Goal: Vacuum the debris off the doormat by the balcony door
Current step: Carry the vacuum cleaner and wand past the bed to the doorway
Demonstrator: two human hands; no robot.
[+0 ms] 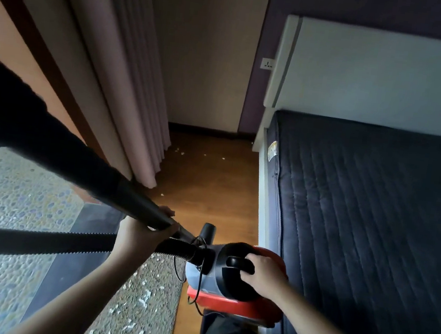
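Hands on the vacuum, both gripping.
Left hand (138, 236) holds the black rigid wand (74, 164); right hand (263, 272) grasps the red-and-black canister's handle (237, 263), apparently above the speckled grey doormat (139, 304) scattered with white debris (143, 298).

Dim room; daylight from left — wide-angle edges bowed, blurred.

We read no text anywhere — the small label (272, 150) on the mattress (373, 229) edge is too blurred.
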